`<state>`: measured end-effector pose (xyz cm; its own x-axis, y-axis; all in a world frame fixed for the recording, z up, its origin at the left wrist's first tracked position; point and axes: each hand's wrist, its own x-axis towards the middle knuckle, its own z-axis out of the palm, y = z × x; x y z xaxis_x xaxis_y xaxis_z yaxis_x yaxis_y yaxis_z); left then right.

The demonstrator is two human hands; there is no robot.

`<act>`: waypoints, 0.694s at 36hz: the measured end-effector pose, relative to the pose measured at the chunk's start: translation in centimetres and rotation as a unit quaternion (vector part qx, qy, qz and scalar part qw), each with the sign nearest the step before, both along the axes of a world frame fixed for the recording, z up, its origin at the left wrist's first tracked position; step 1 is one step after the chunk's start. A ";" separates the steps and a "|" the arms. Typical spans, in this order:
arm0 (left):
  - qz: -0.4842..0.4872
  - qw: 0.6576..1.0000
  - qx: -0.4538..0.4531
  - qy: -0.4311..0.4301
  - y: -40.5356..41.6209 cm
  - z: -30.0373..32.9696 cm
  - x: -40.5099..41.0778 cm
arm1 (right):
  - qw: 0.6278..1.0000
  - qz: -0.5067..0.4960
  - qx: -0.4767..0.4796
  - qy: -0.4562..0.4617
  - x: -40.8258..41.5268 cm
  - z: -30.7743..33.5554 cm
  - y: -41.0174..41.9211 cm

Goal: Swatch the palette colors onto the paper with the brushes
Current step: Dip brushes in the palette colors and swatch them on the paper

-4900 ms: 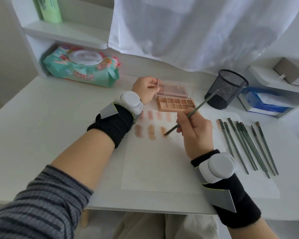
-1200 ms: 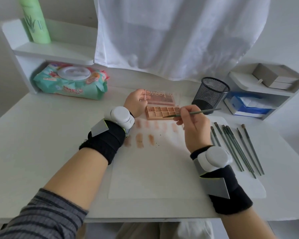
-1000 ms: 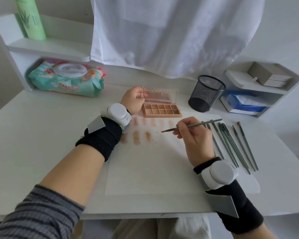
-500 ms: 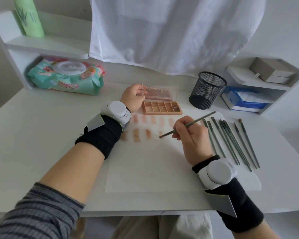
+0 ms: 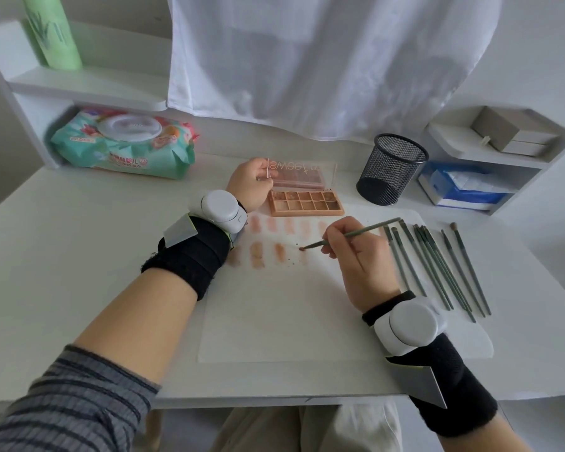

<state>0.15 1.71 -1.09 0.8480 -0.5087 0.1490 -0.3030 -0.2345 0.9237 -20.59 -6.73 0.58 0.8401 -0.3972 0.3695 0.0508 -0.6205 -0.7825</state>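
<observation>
An open peach palette with several colour pans lies at the far edge of the white paper. My left hand grips the left edge of its clear lid. My right hand pinches a thin green brush, whose tip touches the paper just right of the lower row of swatches. A paler upper row of swatches runs below the palette. Several more green brushes lie side by side on the paper's right part.
A black mesh cup stands right of the palette. A pack of wet wipes lies at the back left under a shelf with a green bottle. A blue tissue box and a grey box fill the right shelf.
My right hand carried the brush from the palette down to the paper, and the tip now touches beside the lower swatches. My left hand stayed on the lid.
</observation>
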 end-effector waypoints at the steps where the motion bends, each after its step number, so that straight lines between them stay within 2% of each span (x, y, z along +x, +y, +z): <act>1: 0.001 1.000 0.000 -0.001 0.0 0.0 0.0 | 1.000 0.005 0.005 -0.004 -0.1 0.1 0.1; 6: 0.001 1.000 0.000 -0.004 0.0 0.0 0.2 | 0.999 0.009 0.022 -0.032 -0.3 0.1 0.1; 25: 0.004 1.000 0.005 -0.004 -0.2 0.0 0.0 | 1.000 0.007 -0.007 0.001 -0.2 0.2 -0.1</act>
